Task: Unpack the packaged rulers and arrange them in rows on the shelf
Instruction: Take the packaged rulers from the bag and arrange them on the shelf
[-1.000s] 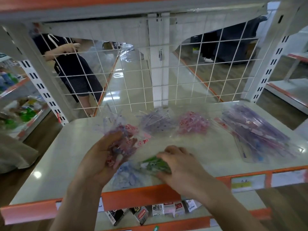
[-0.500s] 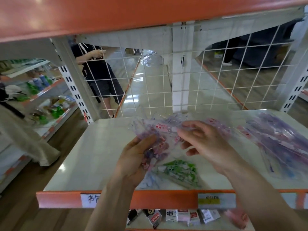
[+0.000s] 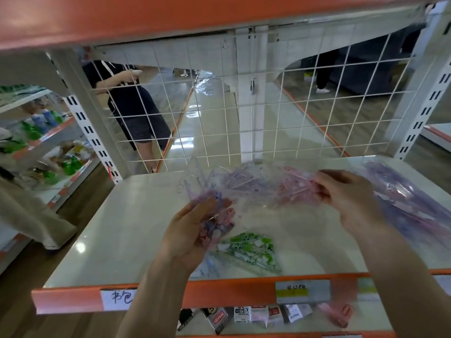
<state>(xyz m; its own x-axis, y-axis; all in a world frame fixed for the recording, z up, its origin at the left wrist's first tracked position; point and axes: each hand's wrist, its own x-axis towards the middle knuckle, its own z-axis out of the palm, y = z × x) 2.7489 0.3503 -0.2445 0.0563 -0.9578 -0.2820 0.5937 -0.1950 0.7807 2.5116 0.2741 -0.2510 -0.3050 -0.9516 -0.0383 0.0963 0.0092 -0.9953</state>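
Drawn apart since half a second ago: right hand (image 3: 346,193) now well to the right of left hand (image 3: 192,230), fan of rulers (image 3: 244,189) spread wider between them, above the shelf (image 3: 109,228). Left fingers curled round the fan's lower end; right fingertips pinching its far edge. Clear plastic, pink and purple print. Below, flat on the shelf: green-printed ruler set (image 3: 249,252); at right, purple packets (image 3: 405,201) piled.

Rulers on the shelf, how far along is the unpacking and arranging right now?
Done: little. A green-printed set lies near the front edge of the shelf and a purple heap sits at the right, neither in rows. In hand: the left hand grips a fan of pink-printed rulers; the right hand pinches clear plastic spread from it. Left: lining everything up in rows.
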